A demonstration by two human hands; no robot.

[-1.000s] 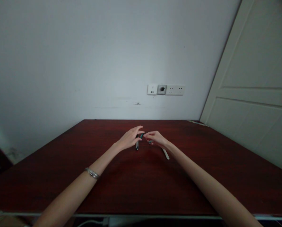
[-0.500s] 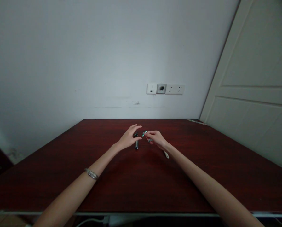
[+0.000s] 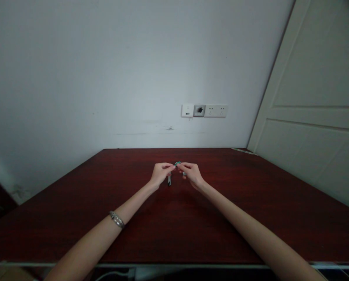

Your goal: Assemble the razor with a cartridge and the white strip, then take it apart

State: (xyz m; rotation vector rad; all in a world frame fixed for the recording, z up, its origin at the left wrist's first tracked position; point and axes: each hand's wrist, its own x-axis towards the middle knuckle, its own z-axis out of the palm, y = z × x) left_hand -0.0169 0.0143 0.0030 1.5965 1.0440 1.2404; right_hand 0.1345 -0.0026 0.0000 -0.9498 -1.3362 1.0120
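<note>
Both my hands meet over the middle of a dark red wooden table (image 3: 75, 218). My left hand (image 3: 160, 173) has its fingers curled and pinched, touching a small green-tipped object (image 3: 177, 163) from the left. My right hand (image 3: 190, 173) is closed and pinches that same small object from the right. A dark pen-like stick (image 3: 169, 180) hangs or stands just below my left fingers; I cannot tell which hand holds it. I wear a metal bracelet (image 3: 116, 219) on my left wrist.
A white wall rises behind the table, with a strip of sockets (image 3: 204, 111) above the far edge. A pale panelled door (image 3: 317, 113) stands at the right. The table's near edge runs along the bottom of the view.
My left hand, open and spread before, has closed onto the small green-tipped object. The right hand lifted slightly toward it. The pale stick lying under my right wrist is out of sight now.
</note>
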